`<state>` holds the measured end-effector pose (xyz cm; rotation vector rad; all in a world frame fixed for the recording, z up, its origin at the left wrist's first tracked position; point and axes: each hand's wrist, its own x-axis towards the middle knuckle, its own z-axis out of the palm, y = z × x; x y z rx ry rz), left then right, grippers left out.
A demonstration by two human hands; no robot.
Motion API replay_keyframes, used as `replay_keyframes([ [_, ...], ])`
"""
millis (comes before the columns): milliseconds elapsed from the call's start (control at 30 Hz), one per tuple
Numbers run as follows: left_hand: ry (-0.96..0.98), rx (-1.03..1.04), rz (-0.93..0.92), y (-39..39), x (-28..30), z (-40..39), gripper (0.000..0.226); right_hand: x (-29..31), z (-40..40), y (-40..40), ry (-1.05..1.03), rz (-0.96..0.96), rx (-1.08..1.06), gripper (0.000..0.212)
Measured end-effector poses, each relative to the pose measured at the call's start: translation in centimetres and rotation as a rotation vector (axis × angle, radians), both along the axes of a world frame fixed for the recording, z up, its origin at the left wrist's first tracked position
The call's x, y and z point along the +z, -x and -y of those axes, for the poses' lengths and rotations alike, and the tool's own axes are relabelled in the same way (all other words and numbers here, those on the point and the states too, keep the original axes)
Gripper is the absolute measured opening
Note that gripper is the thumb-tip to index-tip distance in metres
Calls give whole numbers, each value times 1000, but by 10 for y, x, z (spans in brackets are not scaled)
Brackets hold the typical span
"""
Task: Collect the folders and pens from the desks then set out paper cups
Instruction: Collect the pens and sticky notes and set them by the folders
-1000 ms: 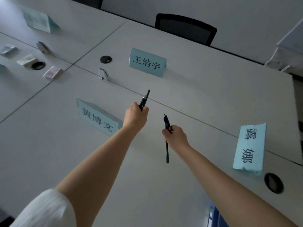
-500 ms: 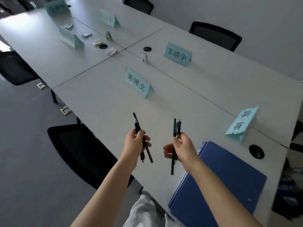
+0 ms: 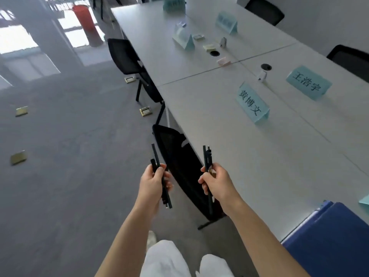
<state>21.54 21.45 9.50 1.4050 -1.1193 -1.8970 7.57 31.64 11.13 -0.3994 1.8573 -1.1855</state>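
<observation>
Black pens (image 3: 160, 176) sit tight in the left hand (image 3: 152, 181); the right hand (image 3: 216, 181) grips more. Pens look collected. Next, probably the blue folder (image 3: 329, 242), lower right.

Single head-worn view, looking forward and down along the desk's (image 3: 229, 124) left edge, hands close below.

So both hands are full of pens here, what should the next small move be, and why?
Probably pass the pens in the left hand over to the right hand, bundling them. Each hand grips about two dark pens, held off the desk over the floor, so neither is free. One empty hand would be needed to pick up the blue folder at the desk's near corner.
</observation>
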Motion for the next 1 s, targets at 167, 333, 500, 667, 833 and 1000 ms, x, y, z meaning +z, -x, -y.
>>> replay_keyframes([
  [167,76,8,42,-77,-3,99,17,-9,117,-61,15,33,34,12],
  [333,51,1,75,-108,-4,175,17,-20,191,-93,-8,73,-43,14],
  [500,-21,-35,50,-93,-5,252,19,-25,255,-91,-36,52,-54,16],
  [667,-15,-114,64,-43,-5,330,8,-26,323,-56,-7,63,-99,18],
  [833,-13,-185,111,14,-4,402,5,-27,397,2,-23,54,-139,15],
  [1000,-35,-258,140,71,1,471,5,-18,467,63,-17,56,-157,13],
])
